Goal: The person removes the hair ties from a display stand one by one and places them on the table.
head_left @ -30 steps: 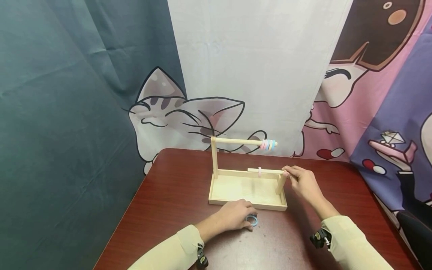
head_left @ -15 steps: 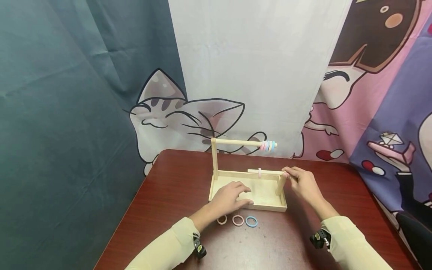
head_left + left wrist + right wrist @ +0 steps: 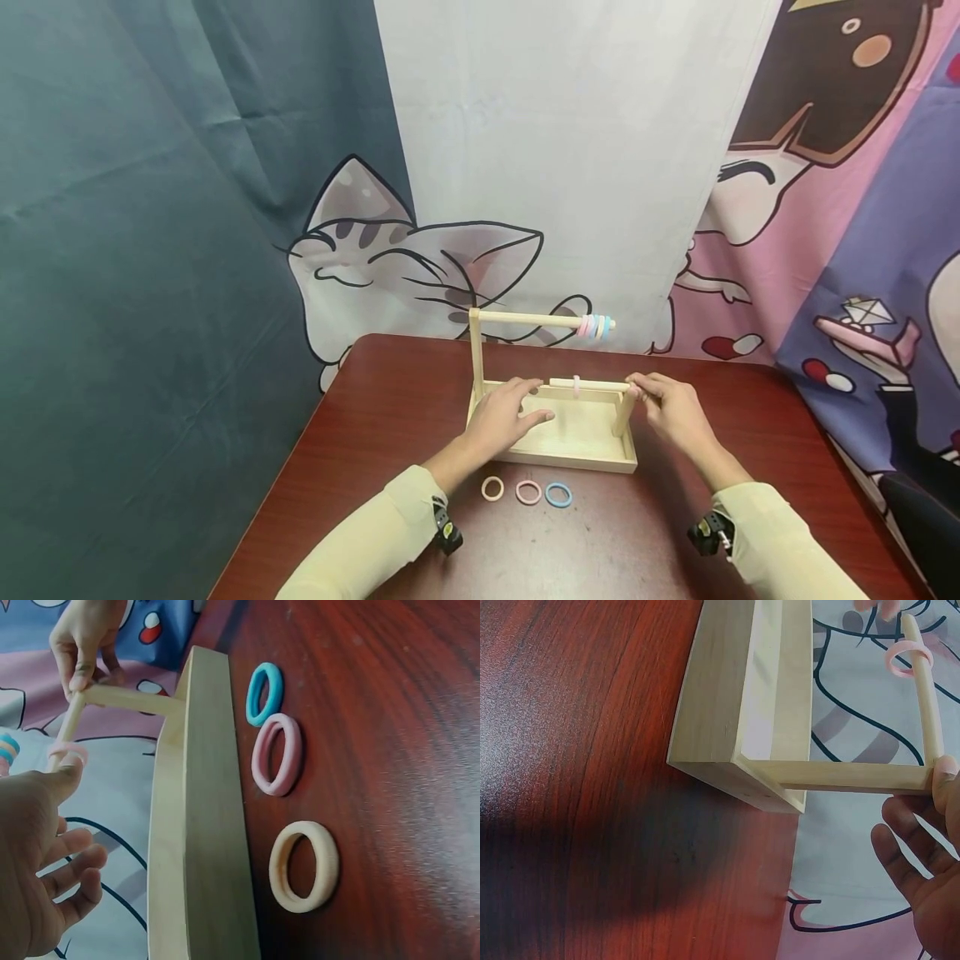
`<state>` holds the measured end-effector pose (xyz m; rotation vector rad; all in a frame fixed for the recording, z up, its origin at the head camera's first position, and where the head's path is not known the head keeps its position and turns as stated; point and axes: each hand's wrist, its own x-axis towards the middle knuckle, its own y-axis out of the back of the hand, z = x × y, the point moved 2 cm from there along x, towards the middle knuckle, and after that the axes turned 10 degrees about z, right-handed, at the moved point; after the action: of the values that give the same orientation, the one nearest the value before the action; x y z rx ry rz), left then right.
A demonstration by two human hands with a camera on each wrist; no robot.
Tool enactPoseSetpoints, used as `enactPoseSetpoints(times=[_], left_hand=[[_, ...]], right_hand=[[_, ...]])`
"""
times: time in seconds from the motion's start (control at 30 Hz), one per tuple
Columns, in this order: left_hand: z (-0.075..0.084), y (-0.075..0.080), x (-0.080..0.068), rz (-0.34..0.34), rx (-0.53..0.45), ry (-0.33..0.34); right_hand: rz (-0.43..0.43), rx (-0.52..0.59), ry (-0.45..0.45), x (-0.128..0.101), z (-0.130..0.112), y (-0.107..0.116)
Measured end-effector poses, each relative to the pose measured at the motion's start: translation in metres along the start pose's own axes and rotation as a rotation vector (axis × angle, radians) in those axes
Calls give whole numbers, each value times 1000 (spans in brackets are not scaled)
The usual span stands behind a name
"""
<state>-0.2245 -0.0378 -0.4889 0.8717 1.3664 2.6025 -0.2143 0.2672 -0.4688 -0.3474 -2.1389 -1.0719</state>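
Note:
A wooden stand has a tray base (image 3: 562, 458), a tall post with an upper rod (image 3: 525, 317), and a short post with a lower rod (image 3: 600, 385). My right hand (image 3: 671, 408) pinches the joined end of the lower rod at the short post. One pale pink hair tie (image 3: 909, 658) hangs around this rod near its free end. My left hand (image 3: 498, 425), thumb and fingers spread apart, hovers over the left part of the tray by that free end. In the left wrist view its thumb overlaps the pale pink tie.
A cream hair tie (image 3: 492, 489), a pink hair tie (image 3: 528, 492) and a blue hair tie (image 3: 558, 495) lie in a row on the table (image 3: 375, 400) before the tray. Several pastel ties (image 3: 594, 326) hang at the upper rod's right end. A printed curtain (image 3: 600, 150) stands behind.
My left hand has left the blue hair tie on the table and moved forward over the tray toward the lower rod's free end. My right hand has kept its grip.

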Motion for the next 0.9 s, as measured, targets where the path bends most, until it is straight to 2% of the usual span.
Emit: enactPoseSetpoints(times=[0.47,0.9], left_hand=[[9,-8,21,-11,-26,-17],[24,-18,34,-33,23,-66]], right_hand=[[4,8,4,-1,1,-1],[9,11,-6,-2,0,-1]])
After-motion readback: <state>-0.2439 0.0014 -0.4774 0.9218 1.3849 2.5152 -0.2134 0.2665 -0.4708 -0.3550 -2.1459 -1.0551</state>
